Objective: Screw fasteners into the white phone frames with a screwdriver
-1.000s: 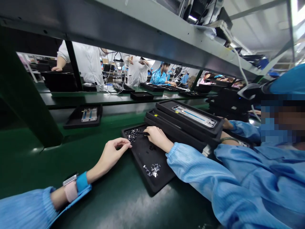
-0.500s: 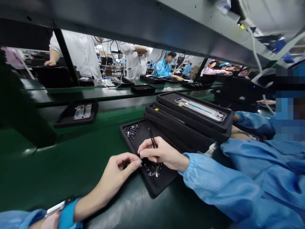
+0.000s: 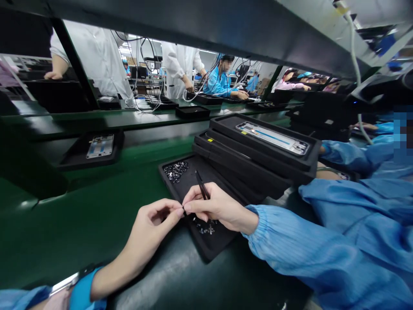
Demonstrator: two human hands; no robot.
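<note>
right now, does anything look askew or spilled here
The top tray looks slightly askew: it sits farther right than the tray below, their edges out of line. No spill shows; the visible loose parts lie within the front tray.

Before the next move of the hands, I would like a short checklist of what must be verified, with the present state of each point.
1. Slim black tool in the grip of the right hand: ok.
2. Left hand close to the right fingertips, at the near-left edge of the black tray: ok.
3. A small part pinched between the fingertips: cannot tell, too small.
4. Far pile and near pile of small parts apart in the tray: ok, though the right hand may hide some of the near one.
5. Stacked trays lined up: not ok, the top one sits offset.
</note>
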